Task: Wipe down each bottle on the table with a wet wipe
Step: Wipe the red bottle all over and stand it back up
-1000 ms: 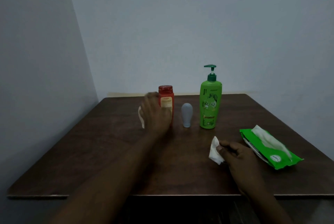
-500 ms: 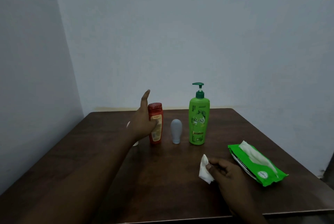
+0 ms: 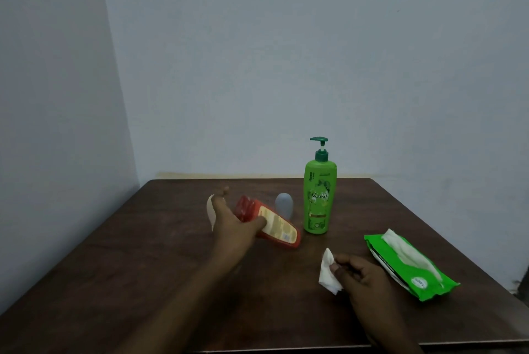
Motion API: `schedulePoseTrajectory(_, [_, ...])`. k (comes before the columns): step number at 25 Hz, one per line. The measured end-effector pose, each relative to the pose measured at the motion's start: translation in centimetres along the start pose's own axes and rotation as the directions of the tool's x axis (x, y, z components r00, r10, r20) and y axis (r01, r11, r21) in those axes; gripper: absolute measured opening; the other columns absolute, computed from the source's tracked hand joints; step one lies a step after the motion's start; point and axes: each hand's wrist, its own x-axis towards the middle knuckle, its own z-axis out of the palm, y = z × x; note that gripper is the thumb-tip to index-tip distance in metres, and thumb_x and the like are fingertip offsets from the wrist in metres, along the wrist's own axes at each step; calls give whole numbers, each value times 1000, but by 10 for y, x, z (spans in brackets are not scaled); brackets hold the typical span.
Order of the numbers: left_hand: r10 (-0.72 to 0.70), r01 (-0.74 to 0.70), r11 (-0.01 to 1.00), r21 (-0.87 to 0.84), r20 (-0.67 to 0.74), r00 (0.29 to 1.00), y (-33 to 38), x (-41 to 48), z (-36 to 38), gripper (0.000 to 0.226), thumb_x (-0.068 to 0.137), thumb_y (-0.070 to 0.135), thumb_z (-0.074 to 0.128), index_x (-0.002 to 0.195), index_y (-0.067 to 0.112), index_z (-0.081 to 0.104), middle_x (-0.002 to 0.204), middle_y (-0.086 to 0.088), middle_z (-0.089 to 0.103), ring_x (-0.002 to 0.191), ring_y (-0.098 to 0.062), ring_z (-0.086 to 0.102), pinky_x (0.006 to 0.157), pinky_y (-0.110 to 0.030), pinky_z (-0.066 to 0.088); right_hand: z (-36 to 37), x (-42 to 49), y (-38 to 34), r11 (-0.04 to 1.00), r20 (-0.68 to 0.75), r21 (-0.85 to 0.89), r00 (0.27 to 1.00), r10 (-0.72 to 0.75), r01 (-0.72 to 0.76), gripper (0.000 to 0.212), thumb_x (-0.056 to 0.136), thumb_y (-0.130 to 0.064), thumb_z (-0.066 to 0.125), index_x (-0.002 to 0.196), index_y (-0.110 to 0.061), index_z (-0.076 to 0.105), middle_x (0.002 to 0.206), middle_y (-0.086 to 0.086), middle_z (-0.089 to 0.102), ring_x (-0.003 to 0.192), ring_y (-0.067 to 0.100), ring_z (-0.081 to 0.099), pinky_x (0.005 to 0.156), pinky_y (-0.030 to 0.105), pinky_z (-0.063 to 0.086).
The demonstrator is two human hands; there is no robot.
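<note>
Bottles share the dark counter [image 3: 143, 268] in front of us. Our left grip [image 3: 232, 225] is closed around the red bottle [image 3: 274, 227], with the thumb on its yellow label and the fingers hidden behind. The red bottle leans far over, cap up to the left and bottom down to the right, close to the counter. We cannot tell if it touches.

Just behind it stands a small grey bottle [image 3: 284, 205], and beside that the tall green pump bottle [image 3: 319, 196], both upright. A pale thing [image 3: 210, 210] peeks out behind our left grip.

Our right grip [image 3: 363, 273] sits low near the front, fingers curled, pinching a crumpled white wet wipe [image 3: 327, 272]. The green pack of wipes [image 3: 409, 268] lies to its right with a wipe sticking out.
</note>
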Motion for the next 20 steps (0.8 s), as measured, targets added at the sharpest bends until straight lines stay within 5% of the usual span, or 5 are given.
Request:
schedulePoseTrajectory(3, [-59, 59, 998, -9, 35, 998, -17, -32, -2, 106, 81, -1, 81, 150, 51, 20, 156, -2, 40, 131, -24, 56, 102, -52, 56, 0, 0, 1, 1000, -7, -8, 1000, 8, -8, 24, 87, 3, 65, 89, -19, 76, 83, -2, 77, 77, 13, 72, 64, 17, 54])
schedulePoseTrajectory(6, [-83, 80, 995, 53, 55, 995, -21, -47, -15, 105, 77, 4, 86, 149, 48, 24, 148, 5, 47, 109, -11, 62, 97, -39, 55, -1, 0, -1, 999, -6, -45, 1000, 0, -1, 28, 87, 4, 66, 87, -22, 75, 81, -8, 76, 74, 5, 71, 63, 13, 52])
schedulePoseTrajectory(8, [-129, 117, 984, 137, 82, 988, -24, -53, -26, 102, 74, 8, 90, 147, 46, 29, 146, 2, 51, 112, -16, 65, 97, -40, 58, -1, 0, -2, 999, -6, -44, 1000, -1, 1, 30, 86, 5, 66, 84, -23, 74, 79, -12, 76, 72, 1, 70, 62, 11, 50])
schedulePoseTrajectory(13, [-263, 263, 964, 25, 196, 945, -29, -59, -51, 54, 81, 3, 83, 126, 19, 59, 120, -15, 73, 94, -27, 79, 76, -42, 66, 0, 0, -1, 999, -10, -54, 1000, 2, -3, 31, 86, 5, 66, 85, -25, 73, 80, -17, 75, 74, 0, 70, 63, 11, 51])
schedulePoseTrajectory(20, [-261, 291, 950, -115, 223, 939, -48, -61, -73, 35, 84, -5, 76, 114, 10, 74, 107, -13, 80, 101, -30, 78, 86, -49, 62, -1, 2, 7, 994, -39, -112, 999, 0, -5, 27, 84, 4, 68, 89, -22, 74, 84, -13, 76, 80, 6, 71, 66, 12, 52])
